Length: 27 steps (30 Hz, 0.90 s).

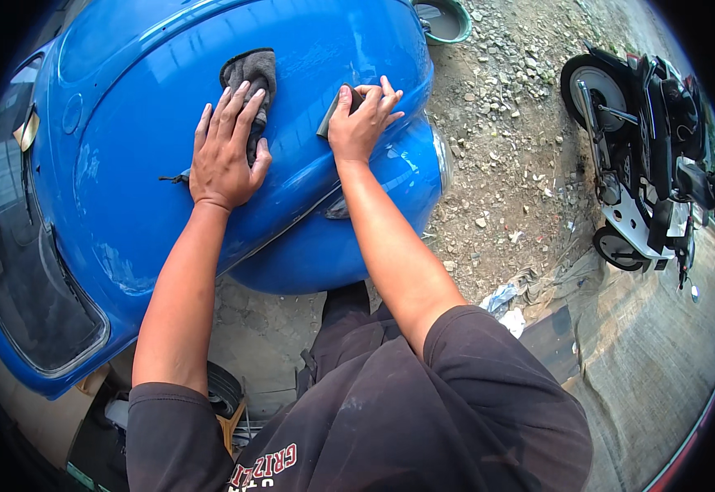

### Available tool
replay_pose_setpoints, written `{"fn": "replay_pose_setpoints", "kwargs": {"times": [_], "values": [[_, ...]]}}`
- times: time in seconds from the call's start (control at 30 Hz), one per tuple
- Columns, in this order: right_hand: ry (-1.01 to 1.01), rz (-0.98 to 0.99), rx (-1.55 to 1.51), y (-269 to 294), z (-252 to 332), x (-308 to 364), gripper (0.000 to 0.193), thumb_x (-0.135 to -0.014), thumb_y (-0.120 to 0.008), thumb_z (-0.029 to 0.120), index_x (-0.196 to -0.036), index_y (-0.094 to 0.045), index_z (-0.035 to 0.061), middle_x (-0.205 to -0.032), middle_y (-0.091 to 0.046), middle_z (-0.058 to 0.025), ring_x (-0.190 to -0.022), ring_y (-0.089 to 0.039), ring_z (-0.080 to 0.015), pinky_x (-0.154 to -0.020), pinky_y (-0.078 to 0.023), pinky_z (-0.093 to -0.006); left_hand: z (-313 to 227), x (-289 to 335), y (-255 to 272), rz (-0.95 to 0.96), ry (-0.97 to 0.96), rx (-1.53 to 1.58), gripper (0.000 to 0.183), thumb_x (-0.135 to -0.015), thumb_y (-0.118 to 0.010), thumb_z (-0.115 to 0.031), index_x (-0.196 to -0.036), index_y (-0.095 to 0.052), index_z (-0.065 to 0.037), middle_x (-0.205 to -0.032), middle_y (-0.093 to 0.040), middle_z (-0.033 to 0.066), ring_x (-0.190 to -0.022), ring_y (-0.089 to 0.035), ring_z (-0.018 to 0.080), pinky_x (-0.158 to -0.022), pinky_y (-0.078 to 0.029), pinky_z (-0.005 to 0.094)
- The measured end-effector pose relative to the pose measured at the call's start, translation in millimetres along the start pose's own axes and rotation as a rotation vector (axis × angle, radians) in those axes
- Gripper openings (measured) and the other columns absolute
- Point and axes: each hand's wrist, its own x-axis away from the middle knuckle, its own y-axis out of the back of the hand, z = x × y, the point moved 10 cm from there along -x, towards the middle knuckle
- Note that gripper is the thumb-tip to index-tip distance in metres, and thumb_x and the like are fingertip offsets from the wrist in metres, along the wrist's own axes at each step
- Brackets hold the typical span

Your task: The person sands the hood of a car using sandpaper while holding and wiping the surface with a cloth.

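A blue car body point(161, 164) with a rounded, glossy front panel fills the left and upper middle. My left hand point(230, 156) lies on the panel with its fingers stretched out, over a crumpled dark grey cloth point(256, 74). Part of that cloth shows beyond the fingertips and beside the thumb. To its right, my right hand point(364, 119) grips a flat dark grey piece that looks like sandpaper point(329, 115), pressed near the panel's edge. The fingers partly cover this piece. Pale, dull patches mark the paint near the windshield.
The car's windshield point(34, 287) is at the left, and a rounded blue fender point(316, 254) bulges below the panel. A green basin point(449, 23) stands on gravel point(497, 164) at the top. A motorbike point(644, 156) is parked at the right, near a spread tarp point(644, 361).
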Motion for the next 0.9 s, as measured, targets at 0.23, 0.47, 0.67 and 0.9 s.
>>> {"fn": "replay_pose_setpoints", "kwargs": {"times": [0.23,0.47,0.67,0.9], "values": [[0.162,0.063,0.013,-3.6,3.7,5.2,0.027,-0.115,-0.079,0.031,-0.121,-0.066,0.0068,-0.179,-0.047,-0.0289,-0.178,-0.019,-0.0666,-0.138,-0.006,-0.0907,4.6,5.5,-4.5,0.016,0.017,0.018,0.085,-0.101,-0.070,-0.026,-0.184,-0.048,-0.026,-0.191,-0.047,0.0057,-0.179,-0.041,0.0303,-0.150,-0.028,0.0544],[0.087,0.108,-0.007,-13.7,6.8,27.6,0.027,-0.114,-0.080,0.029,-0.119,-0.067,0.0072,-0.181,-0.044,-0.0273,-0.177,-0.017,-0.0696,-0.138,-0.007,-0.0915,7.8,7.0,-3.2,0.016,0.028,0.026,0.085,-0.100,-0.070,-0.025,-0.183,-0.049,-0.025,-0.191,-0.047,0.0058,-0.178,-0.041,0.0298,-0.150,-0.028,0.0537],[-0.048,-0.004,0.036,-3.0,-20.8,-19.0,0.026,-0.116,-0.078,0.030,-0.119,-0.066,0.0061,-0.182,-0.043,-0.0292,-0.177,-0.017,-0.0700,-0.137,-0.006,-0.0922,-2.5,-3.1,2.8,-0.012,0.007,0.050,0.088,-0.100,-0.073,-0.025,-0.184,-0.048,-0.025,-0.190,-0.047,0.0058,-0.179,-0.041,0.0300,-0.150,-0.028,0.0536],[0.086,0.054,0.055,-0.1,-4.2,-23.3,0.028,-0.116,-0.079,0.031,-0.122,-0.066,0.0064,-0.182,-0.045,-0.0261,-0.177,-0.019,-0.0688,-0.136,-0.008,-0.0934,1.5,1.2,1.5,0.007,0.024,0.054,0.089,-0.100,-0.075,-0.026,-0.184,-0.048,-0.025,-0.190,-0.048,0.0056,-0.178,-0.042,0.0307,-0.150,-0.028,0.0529]]}}
